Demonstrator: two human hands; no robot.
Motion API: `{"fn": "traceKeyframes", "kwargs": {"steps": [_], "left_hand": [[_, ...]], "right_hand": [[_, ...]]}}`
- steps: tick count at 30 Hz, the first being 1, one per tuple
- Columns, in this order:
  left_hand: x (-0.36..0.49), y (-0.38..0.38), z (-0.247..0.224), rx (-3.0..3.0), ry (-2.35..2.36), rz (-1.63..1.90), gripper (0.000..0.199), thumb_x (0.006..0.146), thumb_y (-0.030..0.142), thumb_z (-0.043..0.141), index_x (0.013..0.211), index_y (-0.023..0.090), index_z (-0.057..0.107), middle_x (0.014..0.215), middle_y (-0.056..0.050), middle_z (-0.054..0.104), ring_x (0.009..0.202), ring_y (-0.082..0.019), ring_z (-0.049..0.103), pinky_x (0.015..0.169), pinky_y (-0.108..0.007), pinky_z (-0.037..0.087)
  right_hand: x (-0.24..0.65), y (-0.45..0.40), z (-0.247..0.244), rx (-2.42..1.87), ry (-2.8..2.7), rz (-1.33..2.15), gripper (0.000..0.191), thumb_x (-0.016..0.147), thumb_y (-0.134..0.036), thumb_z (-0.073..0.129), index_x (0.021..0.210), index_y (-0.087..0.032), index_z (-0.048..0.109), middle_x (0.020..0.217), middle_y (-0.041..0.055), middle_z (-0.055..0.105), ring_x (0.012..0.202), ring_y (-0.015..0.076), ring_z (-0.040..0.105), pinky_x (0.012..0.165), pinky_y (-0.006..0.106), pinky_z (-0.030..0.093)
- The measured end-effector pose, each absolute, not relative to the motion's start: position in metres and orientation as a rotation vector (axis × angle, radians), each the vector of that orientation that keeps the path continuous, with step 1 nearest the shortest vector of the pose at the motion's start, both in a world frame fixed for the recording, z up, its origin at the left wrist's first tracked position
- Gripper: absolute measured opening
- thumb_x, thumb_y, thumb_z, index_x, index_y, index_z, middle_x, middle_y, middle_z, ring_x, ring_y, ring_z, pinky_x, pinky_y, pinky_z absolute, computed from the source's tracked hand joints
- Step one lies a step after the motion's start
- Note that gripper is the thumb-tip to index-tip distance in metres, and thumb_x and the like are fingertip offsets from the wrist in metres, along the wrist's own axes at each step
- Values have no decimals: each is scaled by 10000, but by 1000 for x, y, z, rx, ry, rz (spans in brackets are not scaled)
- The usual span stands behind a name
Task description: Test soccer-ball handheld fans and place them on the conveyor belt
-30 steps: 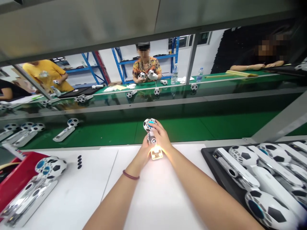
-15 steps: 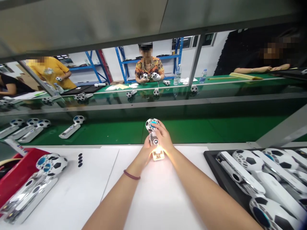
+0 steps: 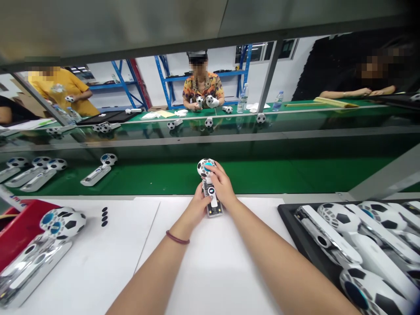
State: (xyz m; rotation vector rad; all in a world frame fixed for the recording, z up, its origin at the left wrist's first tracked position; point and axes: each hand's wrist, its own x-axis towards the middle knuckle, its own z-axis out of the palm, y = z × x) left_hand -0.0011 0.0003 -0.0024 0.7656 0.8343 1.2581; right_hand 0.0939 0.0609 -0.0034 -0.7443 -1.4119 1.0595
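Between my hands, at the far edge of the white work surface (image 3: 216, 267), is a handheld device with a soccer-ball head (image 3: 202, 168). Its clear handle has a white strip and a small round lit display; the end of the handle points toward me. My left hand (image 3: 197, 206) grips the handle from the left, thumb on its front near the display. My right hand (image 3: 225, 186) wraps the upper right side, its fingertips on the blue disc of the ball head. Both hands are closed on the device.
At right, a black tray (image 3: 285, 223) holds several similar devices. At left, more devices (image 3: 42, 258) lie beside a red bin (image 3: 19, 218), near several black discs (image 3: 104, 216). Others lie on the green belt (image 3: 157, 175). Co-workers sit opposite; a metal shelf (image 3: 131, 30) hangs overhead.
The bright warm light at the handle's lower end has gone out, and the handle's inside now shows. Both hands keep their grip. The view has shifted slightly.
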Motion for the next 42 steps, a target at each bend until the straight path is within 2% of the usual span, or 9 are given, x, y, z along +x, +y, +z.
{"fn": "traceKeyframes", "kwargs": {"steps": [7, 13, 18, 23, 26, 29, 31, 37, 42], "left_hand": [[-1, -3, 2, 752, 818, 1232, 802, 566, 148, 720, 1264, 213, 331, 918, -36, 610, 853, -201, 584, 771, -323, 451], [-2, -5, 5, 777, 820, 1198, 841, 544, 116, 723, 1262, 235, 302, 1008, -45, 577, 947, -209, 549, 801, -323, 432], [-2, -5, 5, 783, 810, 1213, 829, 555, 93, 690, 1262, 231, 279, 1005, -46, 570, 931, -201, 548, 804, -331, 432], [-4, -3, -4, 810, 816, 1213, 812, 569, 72, 658, 1264, 236, 269, 1032, -54, 556, 971, -214, 541, 846, -362, 425], [-5, -1, -12, 892, 839, 1219, 786, 604, 70, 630, 1277, 260, 272, 1096, -57, 537, 1025, -224, 524, 905, -401, 403], [-5, -1, -16, 978, 874, 1208, 795, 611, 64, 612, 1295, 251, 254, 1115, -71, 526, 1035, -240, 523, 923, -435, 394], [-4, -1, -14, 1019, 881, 1181, 803, 604, 59, 601, 1299, 233, 238, 1113, -83, 518, 1042, -252, 521, 921, -444, 397], [-6, -2, -11, 1130, 884, 1136, 814, 619, 47, 557, 1328, 249, 211, 1168, -93, 471, 1119, -269, 474, 930, -436, 396], [-8, -2, -17, 1081, 858, 1159, 837, 619, 79, 629, 1339, 283, 254, 1184, -90, 468, 1075, -265, 499, 910, -427, 411]], "right_hand": [[97, 61, -4, -757, -1467, 954, 300, 863, -339, 431, 1092, -286, 617, 1382, -23, 346, 1240, 202, 400, 1055, 359, 335], [97, 59, -1, -762, -1447, 989, 306, 845, -371, 466, 1106, -284, 601, 1381, -14, 358, 1200, 216, 442, 1005, 360, 394], [95, 55, 5, -816, -1327, 1144, 598, 826, -366, 501, 1374, -331, 264, 1351, 29, 400, 967, 182, 592, 875, 362, 479], [93, 58, 4, -752, -1110, 1494, 778, 760, -401, 571, 1400, -326, 134, 1282, 40, 477, 977, 196, 598, 828, 343, 503], [93, 59, 4, -675, -1000, 1667, 712, 738, -409, 585, 1352, -306, 240, 1151, 40, 580, 923, 219, 627, 773, 366, 525], [97, 57, 6, -703, -967, 1828, 503, 744, -433, 566, 1188, -223, 459, 987, 71, 654, 887, 242, 639, 735, 377, 531], [102, 55, 8, -715, -974, 1945, 437, 746, -459, 562, 1074, -171, 545, 954, 103, 664, 866, 246, 644, 729, 379, 529], [114, 54, 12, -571, -1093, 2112, 398, 667, -341, 685, 1020, -171, 612, 1076, 87, 637, 963, 215, 618, 822, 337, 504], [113, 56, 9, -563, -1124, 2061, 266, 671, -358, 683, 843, -158, 645, 974, 80, 665, 927, 217, 626, 834, 352, 496]]}}
